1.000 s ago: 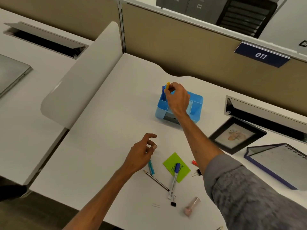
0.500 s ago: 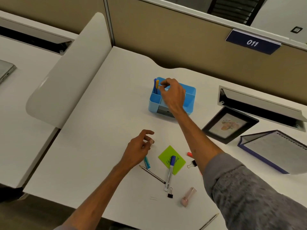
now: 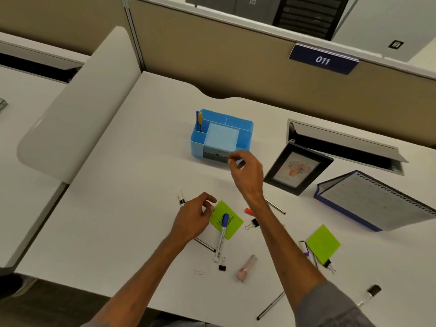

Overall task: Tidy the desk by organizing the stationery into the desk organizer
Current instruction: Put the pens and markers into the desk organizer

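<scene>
Desk organizer (image 3: pixel 245 123), blue plastic, sits just beyond the right hand (image 3: pixel 246 172), with a blue pen (image 3: pixel 197 117) and a yellow pen (image 3: pixel 200 118) standing together in its far-left compartment. The right hand hovers in front of its drawer, thumb and forefinger nearly meeting with nothing visible between them. The left hand (image 3: pixel 194 219) hangs low over the desk, nearer the person, with fingers loosely curled and nothing visibly gripped.

Most of the stationery is not yet sorted. A blue-capped marker (image 3: pixel 222 234) lies across a green sticky note (image 3: pixel 232 226) just right of the left hand. A pencil (image 3: pixel 205 244) runs under that wrist, and a small white pen (image 3: pixel 181 199) pokes out at its far-left side. A binder clip (image 3: pixel 252 224) and a red cap (image 3: pixel 248 211) lie beside the right forearm.

The likeliest slips, as I judge them:
- Pulling the note first would roll the marker off.
- A forearm swinging back low could sweep the clip and cap away.
- A careless drop could tip the light organizer or its pens.
</scene>
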Demonstrator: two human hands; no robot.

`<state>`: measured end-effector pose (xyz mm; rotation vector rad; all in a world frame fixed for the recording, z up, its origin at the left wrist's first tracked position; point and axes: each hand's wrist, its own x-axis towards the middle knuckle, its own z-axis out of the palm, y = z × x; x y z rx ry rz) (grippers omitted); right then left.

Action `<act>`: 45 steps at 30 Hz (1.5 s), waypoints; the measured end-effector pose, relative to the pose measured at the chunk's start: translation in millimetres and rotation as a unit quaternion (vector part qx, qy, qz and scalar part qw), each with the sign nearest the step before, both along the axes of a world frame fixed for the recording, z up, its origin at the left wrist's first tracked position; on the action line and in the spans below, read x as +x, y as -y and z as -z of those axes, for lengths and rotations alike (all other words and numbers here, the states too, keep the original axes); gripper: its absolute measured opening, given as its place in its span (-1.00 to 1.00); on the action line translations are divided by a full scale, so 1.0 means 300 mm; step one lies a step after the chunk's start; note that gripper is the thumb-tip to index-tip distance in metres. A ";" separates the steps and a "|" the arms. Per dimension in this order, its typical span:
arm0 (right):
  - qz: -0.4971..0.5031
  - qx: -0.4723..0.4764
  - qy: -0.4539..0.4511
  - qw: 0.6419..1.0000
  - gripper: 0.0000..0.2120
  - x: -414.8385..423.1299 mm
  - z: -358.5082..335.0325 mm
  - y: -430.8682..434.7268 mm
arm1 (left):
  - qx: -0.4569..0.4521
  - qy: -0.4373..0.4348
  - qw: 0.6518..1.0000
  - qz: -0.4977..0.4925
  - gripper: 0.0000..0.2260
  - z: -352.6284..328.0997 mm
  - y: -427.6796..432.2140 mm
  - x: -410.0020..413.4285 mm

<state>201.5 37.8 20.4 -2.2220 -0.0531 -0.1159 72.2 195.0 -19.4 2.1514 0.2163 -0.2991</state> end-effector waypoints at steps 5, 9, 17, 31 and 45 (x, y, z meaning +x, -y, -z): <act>0.021 0.023 -0.052 0.998 -0.87 -0.193 0.051 0.093 | 0.125 -0.050 0.991 0.030 -0.68 -0.005 0.106 -0.052; 0.025 0.022 -0.094 0.995 -0.85 -0.313 0.106 0.151 | 0.187 -0.044 0.980 0.051 -0.53 0.031 0.198 -0.095; 0.011 -0.003 -0.155 0.988 -0.84 -0.423 0.153 0.228 | 0.210 -0.071 0.975 0.018 -0.56 0.066 0.247 -0.120; -0.004 0.044 -0.168 0.985 -0.79 -0.398 0.072 0.180 | 0.129 0.028 0.991 -0.024 -0.78 -0.064 0.260 -0.046; -0.026 0.064 -0.083 0.994 -0.81 -0.152 -0.081 0.050 | 0.070 0.116 0.989 -0.065 -0.73 -0.152 0.137 0.100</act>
